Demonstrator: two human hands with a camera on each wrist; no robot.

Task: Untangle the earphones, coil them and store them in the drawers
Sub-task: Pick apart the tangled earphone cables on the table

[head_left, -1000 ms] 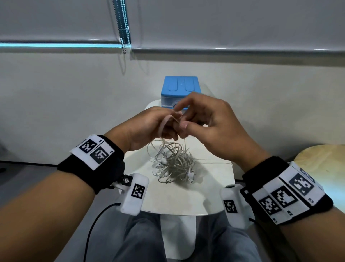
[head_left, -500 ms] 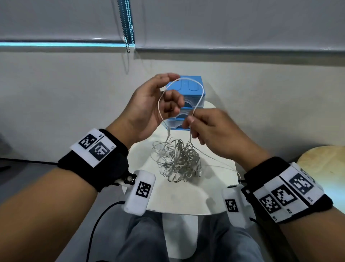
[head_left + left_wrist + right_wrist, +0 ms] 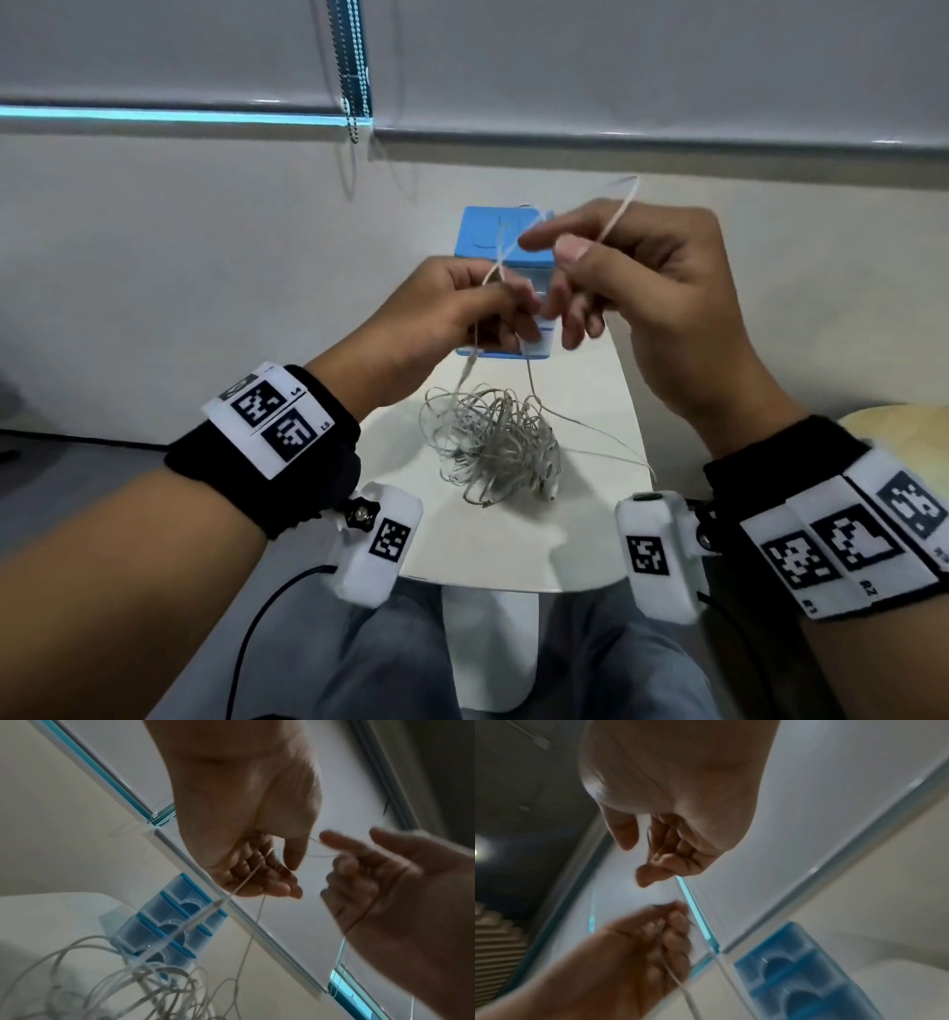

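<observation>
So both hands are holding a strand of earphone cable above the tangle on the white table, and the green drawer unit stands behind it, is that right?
Not quite: the drawer unit is blue, not green, as the head view shows. The rest holds: the left hand and right hand each hold a strand of cable above the tangle on the white table.

Bare forearms here, each wrapped in a wide black wristband (image 3: 262, 452). White strips run across both bands, printed with black square code markers. Under the left wrist, a white camera pod (image 3: 377, 550) with its own marker, fixed by a black star knob (image 3: 361, 514), a thin black cable (image 3: 267, 611) trailing off it. A matching pod (image 3: 660, 555) under the right wrist. Grey-blue trousers (image 3: 390, 663) below.
</observation>
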